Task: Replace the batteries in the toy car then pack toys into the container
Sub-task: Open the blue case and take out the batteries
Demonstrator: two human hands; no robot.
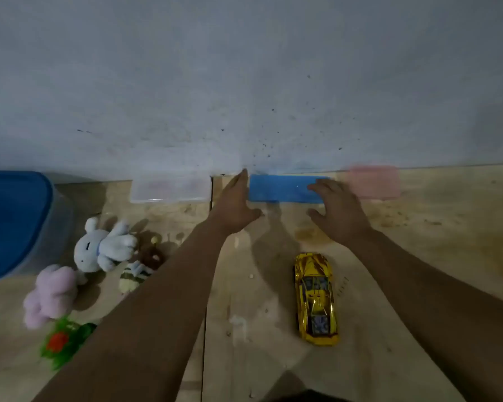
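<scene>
Both hands, left (234, 207) and right (339, 211), spread wide and empty, reach the blue box (282, 188) at the tabletop's far edge; likely fetching batteries, it needs gripping next.

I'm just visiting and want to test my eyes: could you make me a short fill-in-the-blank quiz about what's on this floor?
1. The toy car is coloured ____.
2. Both hands, left hand and right hand, reach toward the ____ box by the wall.
3. The container at far left has a ____ lid.
4. The white plush rabbit lies to the ____ of the car.

Answers: gold; blue; blue; left
</scene>
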